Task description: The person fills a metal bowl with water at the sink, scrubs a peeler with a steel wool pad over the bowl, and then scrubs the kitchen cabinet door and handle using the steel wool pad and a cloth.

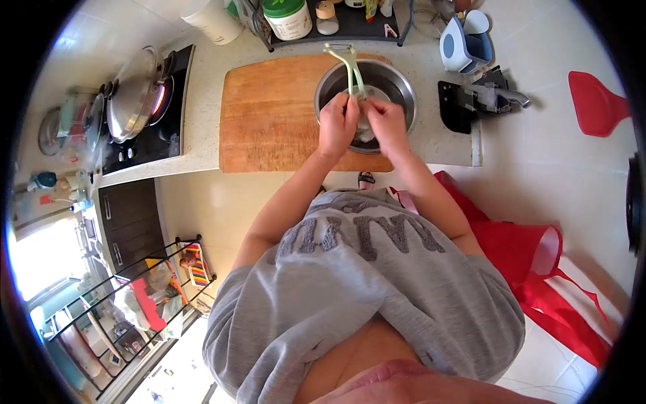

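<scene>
Wooden board (269,114) under bowl (406,87), near stove (175,108)

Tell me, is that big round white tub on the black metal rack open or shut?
Shut: a round green lid covers the top of the big round white tub.

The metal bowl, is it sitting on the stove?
No, the metal bowl is at the right end of the wooden cutting board, away from the stove.
</scene>
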`<state>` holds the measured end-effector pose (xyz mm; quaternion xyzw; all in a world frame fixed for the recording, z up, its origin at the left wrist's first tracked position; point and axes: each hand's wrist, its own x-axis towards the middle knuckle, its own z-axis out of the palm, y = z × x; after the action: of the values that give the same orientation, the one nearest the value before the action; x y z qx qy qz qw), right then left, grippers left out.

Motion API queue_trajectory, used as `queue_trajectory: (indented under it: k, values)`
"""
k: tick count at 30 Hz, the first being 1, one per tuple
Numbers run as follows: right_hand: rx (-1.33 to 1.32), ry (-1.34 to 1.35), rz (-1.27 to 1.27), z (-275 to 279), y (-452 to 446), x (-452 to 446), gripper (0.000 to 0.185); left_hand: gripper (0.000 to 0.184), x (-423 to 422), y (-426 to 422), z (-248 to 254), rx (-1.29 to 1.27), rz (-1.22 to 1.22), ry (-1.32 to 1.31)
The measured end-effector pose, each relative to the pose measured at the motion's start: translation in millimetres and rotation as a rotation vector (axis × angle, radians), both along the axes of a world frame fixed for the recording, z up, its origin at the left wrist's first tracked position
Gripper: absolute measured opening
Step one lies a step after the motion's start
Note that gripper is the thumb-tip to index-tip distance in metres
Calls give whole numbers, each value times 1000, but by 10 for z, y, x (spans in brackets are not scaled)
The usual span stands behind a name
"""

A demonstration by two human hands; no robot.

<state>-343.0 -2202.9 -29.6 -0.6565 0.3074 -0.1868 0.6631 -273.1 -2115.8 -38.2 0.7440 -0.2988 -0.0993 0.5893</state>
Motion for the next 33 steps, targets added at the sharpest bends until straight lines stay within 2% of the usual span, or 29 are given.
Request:
queue_trajectory:
  k: [1, 2, 3, 5, 6, 7, 10, 11, 14, 16, 19, 22, 25, 28, 31, 33]
  values:
    - [-270, 59, 74, 14, -143, -9, 18, 20, -23, 42, 52, 83, -4, -121]
    - [-525, -82, -7, -8, -197, 21, 17, 17, -36, 94, 173, 160, -5, -246]
    - [-642, -54, -8, 23, -249, 10, 15, 14, -20, 119, 290, 237, -6, -372]
    - [-882, -13, 15, 105, -345, -4, 12, 9, 71, 142, 466, 225, -55, -635]
    - [-1005, 2, 41, 110, -388, -15, 11, 11, 95, 144, 559, 220, -79, -763]
    - [-1127, 18, 70, 123, -403, -38, 10, 16, 113, 121, 674, 322, -106, -802]
    - [-1236, 17, 240, 253, -407, -82, 8, 18, 389, 12, 561, 424, -308, -937]
    - [-1257, 0, 256, 275, -416, -73, 8, 15, 388, 12, 605, 623, -395, -919]
    - [-1301, -32, 279, 322, -439, -60, 7, 10, 433, 2, 482, 718, -455, -907]
    - [-1308, -31, 271, 332, -452, -63, 8, 10, 422, -9, 443, 651, -417, -858]
    - [-1123, -43, 171, 241, -507, -8, 16, 12, 388, -42, 415, 572, -339, -768]
    - [-737, 43, 137, 269, -537, -5, 28, 14, 295, -79, 458, 510, -235, -678]
    - [-621, 1, -46, 117, -487, 77, 32, 17, 198, -140, 384, 438, -105, -617]
    - [-344, -110, -225, 11, -370, 157, 28, 17, 106, -212, 250, 371, 22, -528]
    - [216, -298, -301, 110, -206, 200, 26, 16, 76, -209, 196, 325, 57, -318]
    - [254, -285, -294, 164, -261, 189, 24, 17, 103, -189, 220, 335, 4, -235]
